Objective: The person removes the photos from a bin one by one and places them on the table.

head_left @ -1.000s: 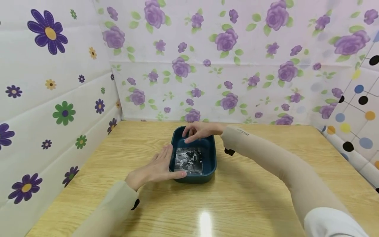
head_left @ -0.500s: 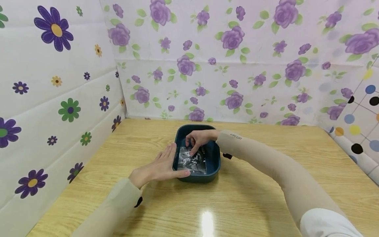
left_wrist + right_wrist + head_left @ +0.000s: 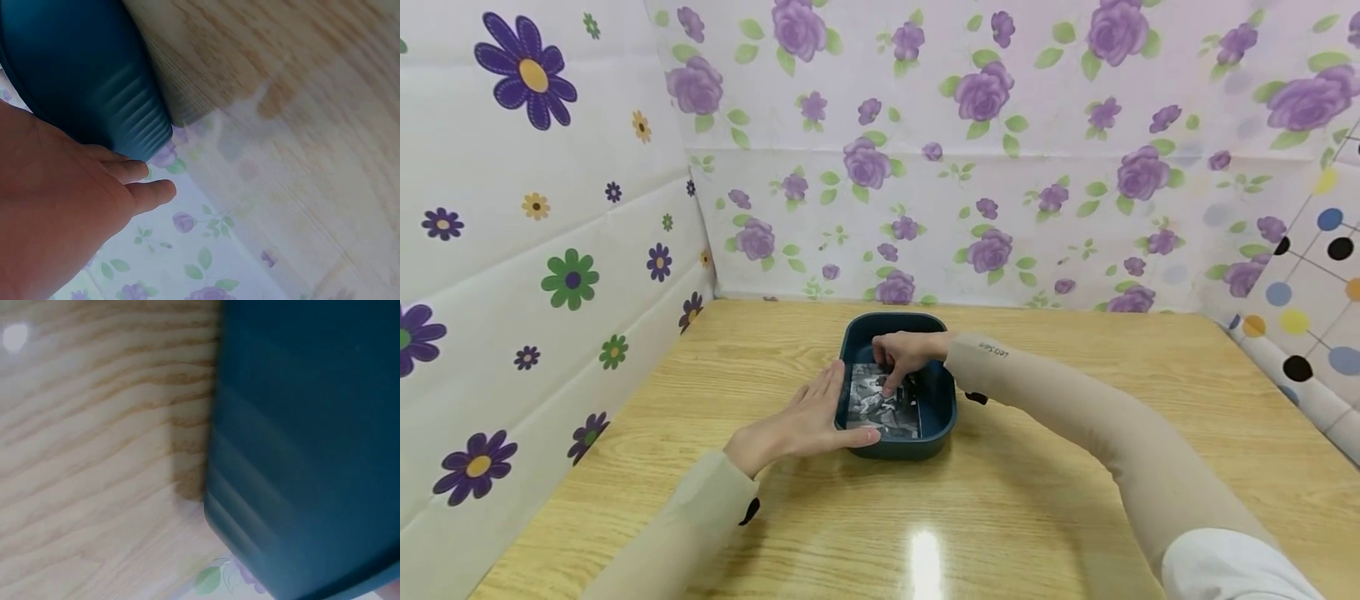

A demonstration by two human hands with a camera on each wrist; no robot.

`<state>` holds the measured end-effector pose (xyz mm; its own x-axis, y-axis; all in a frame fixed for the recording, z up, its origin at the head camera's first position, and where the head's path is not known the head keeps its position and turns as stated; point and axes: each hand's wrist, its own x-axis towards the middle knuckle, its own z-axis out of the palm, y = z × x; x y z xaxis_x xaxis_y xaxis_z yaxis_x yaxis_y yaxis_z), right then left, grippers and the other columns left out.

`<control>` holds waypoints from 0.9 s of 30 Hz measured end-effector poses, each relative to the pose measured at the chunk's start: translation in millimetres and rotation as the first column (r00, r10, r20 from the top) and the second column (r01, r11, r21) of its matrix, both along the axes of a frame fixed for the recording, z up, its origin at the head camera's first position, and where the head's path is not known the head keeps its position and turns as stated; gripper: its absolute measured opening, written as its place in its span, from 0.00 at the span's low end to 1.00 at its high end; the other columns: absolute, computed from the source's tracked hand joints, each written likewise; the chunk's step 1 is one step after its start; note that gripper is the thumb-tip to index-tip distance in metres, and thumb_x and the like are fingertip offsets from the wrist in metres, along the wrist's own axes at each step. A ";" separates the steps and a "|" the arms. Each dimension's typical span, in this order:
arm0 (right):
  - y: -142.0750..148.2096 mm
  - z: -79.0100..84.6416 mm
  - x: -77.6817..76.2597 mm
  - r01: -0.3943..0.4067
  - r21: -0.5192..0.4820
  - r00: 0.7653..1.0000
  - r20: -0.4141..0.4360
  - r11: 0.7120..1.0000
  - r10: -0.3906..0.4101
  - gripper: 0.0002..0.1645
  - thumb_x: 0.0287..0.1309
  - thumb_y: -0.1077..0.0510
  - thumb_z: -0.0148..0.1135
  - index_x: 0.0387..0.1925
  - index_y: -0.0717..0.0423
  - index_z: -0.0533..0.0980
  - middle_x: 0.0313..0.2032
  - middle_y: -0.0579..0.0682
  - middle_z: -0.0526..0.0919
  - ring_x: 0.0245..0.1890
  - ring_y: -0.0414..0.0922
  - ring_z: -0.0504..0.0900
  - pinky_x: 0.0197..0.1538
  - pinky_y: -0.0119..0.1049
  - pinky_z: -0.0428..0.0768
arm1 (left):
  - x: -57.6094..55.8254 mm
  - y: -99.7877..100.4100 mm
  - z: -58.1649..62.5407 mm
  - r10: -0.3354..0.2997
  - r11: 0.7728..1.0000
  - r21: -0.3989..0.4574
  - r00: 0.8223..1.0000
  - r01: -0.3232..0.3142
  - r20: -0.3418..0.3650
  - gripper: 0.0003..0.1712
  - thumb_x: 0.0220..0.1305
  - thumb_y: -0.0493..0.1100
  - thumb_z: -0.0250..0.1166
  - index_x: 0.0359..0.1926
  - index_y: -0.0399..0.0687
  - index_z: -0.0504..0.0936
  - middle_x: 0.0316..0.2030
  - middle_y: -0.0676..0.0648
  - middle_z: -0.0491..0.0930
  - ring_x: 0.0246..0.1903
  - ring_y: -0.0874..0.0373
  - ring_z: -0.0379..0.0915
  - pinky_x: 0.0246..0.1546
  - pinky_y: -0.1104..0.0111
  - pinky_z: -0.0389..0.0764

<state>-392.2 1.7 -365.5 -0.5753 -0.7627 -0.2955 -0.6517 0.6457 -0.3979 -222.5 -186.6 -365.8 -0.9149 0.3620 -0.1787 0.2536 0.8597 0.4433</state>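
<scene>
On the table stands a dark teal rectangular bin (image 3: 951,392). Inside, towards its near end, is a black-and-white picture card (image 3: 891,417). My right hand (image 3: 910,350) reaches over the bin's right rim, thumb on the card's face and fingers curled at its far edge, pinching it. That part of the card is hidden by the hand. My left hand (image 3: 797,421) has straight fingers along the bin's left rim and its thumb lying along the near rim. The left wrist view shows the left hand (image 3: 81,200) beside the bin's ribbed outer wall (image 3: 119,106).
The wooden table (image 3: 1037,500) runs around the bin. Behind it hangs a floral sheet (image 3: 925,167), with a daisy-patterned sheet (image 3: 550,358) on the left and a dotted sheet (image 3: 1311,300) on the right.
My right hand has lowered from above the bin's far part onto the card, and the card's far edge has risen slightly. My left hand has stayed at the rim.
</scene>
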 end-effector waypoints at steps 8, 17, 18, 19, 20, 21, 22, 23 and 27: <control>8.2 0.0 8.7 -0.003 -0.152 0.993 -0.114 0.988 -0.014 0.34 0.48 0.52 0.76 0.51 0.54 0.65 0.35 0.53 0.73 0.28 0.44 0.70 0.33 0.32 0.69 | -0.8 0.9 -2.9 0.003 1.000 -0.002 1.000 -0.003 0.002 0.71 0.53 0.81 0.54 0.75 0.44 0.25 0.76 0.44 0.23 0.77 0.48 0.23 0.73 0.42 0.38; 27.7 30.1 18.1 0.142 -0.344 0.990 0.071 0.928 -0.125 0.29 0.56 0.62 0.68 0.55 0.53 0.65 0.58 0.57 0.68 0.47 0.50 0.73 0.45 0.39 0.74 | 1.1 -0.2 -2.4 0.003 1.000 0.010 1.000 -0.004 0.012 0.70 0.54 0.80 0.54 0.75 0.44 0.25 0.76 0.43 0.24 0.77 0.47 0.24 0.72 0.41 0.37; 31.6 37.1 17.0 0.169 -0.360 0.984 0.105 0.917 -0.141 0.28 0.56 0.62 0.67 0.55 0.53 0.64 0.60 0.56 0.66 0.50 0.50 0.70 0.47 0.40 0.72 | 1.1 0.0 -2.1 0.002 1.000 0.011 1.000 -0.002 0.013 0.70 0.54 0.80 0.54 0.75 0.45 0.25 0.76 0.43 0.24 0.77 0.47 0.24 0.72 0.41 0.37; 36.8 44.1 15.3 0.195 -0.375 0.978 0.140 0.906 -0.153 0.29 0.57 0.63 0.67 0.56 0.53 0.64 0.62 0.56 0.64 0.51 0.51 0.69 0.47 0.41 0.73 | 1.0 0.2 -1.8 0.000 1.000 0.011 1.000 0.000 0.013 0.70 0.54 0.80 0.54 0.75 0.45 0.25 0.76 0.44 0.24 0.77 0.47 0.23 0.72 0.40 0.36; 42.9 51.0 13.3 0.224 -0.388 0.970 0.177 0.894 -0.166 0.29 0.57 0.64 0.66 0.56 0.53 0.63 0.62 0.57 0.62 0.51 0.52 0.69 0.46 0.42 0.74 | 0.7 0.3 -1.5 0.000 1.000 0.012 1.000 0.000 0.011 0.70 0.54 0.79 0.54 0.75 0.45 0.25 0.76 0.44 0.24 0.77 0.47 0.24 0.72 0.40 0.36; 50.1 58.3 11.1 0.262 -0.391 0.957 0.224 0.882 -0.185 0.29 0.58 0.63 0.65 0.57 0.52 0.62 0.65 0.56 0.59 0.50 0.52 0.68 0.45 0.42 0.74 | 0.4 0.6 -1.2 -0.001 1.000 0.011 1.000 0.001 0.007 0.70 0.54 0.79 0.54 0.75 0.45 0.25 0.76 0.44 0.24 0.77 0.47 0.24 0.72 0.40 0.36; 58.3 64.4 8.2 0.290 -0.394 0.947 0.252 0.872 -0.201 0.29 0.59 0.63 0.65 0.58 0.52 0.62 0.66 0.56 0.56 0.48 0.52 0.68 0.42 0.43 0.74 | 0.1 0.9 -0.9 -0.002 1.000 0.010 1.000 0.002 0.005 0.70 0.54 0.79 0.54 0.75 0.45 0.25 0.76 0.44 0.24 0.77 0.46 0.24 0.72 0.41 0.36; 67.6 69.4 5.4 0.309 -0.394 0.940 0.267 0.865 -0.214 0.30 0.59 0.63 0.64 0.59 0.52 0.61 0.67 0.56 0.55 0.47 0.51 0.68 0.41 0.42 0.74 | -0.2 1.0 -0.8 -0.003 1.000 0.008 1.000 0.003 0.002 0.70 0.54 0.79 0.54 0.75 0.45 0.25 0.76 0.45 0.24 0.77 0.46 0.24 0.72 0.41 0.36; 110.1 79.7 -6.0 0.403 -0.372 0.896 0.349 0.837 -0.276 0.31 0.62 0.61 0.63 0.61 0.51 0.58 0.64 0.56 0.55 0.36 0.48 0.68 0.35 0.40 0.72 | -0.7 1.7 -0.5 -0.004 1.000 -0.001 1.000 0.004 -0.004 0.70 0.53 0.80 0.54 0.75 0.45 0.25 0.76 0.44 0.24 0.77 0.47 0.24 0.72 0.41 0.37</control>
<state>-398.2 111.8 -285.7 -0.7664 -0.6191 -0.1714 -0.2484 0.5317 -0.8097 -223.2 -184.9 -366.3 -0.9139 0.3659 -0.1757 0.2590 0.8589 0.4418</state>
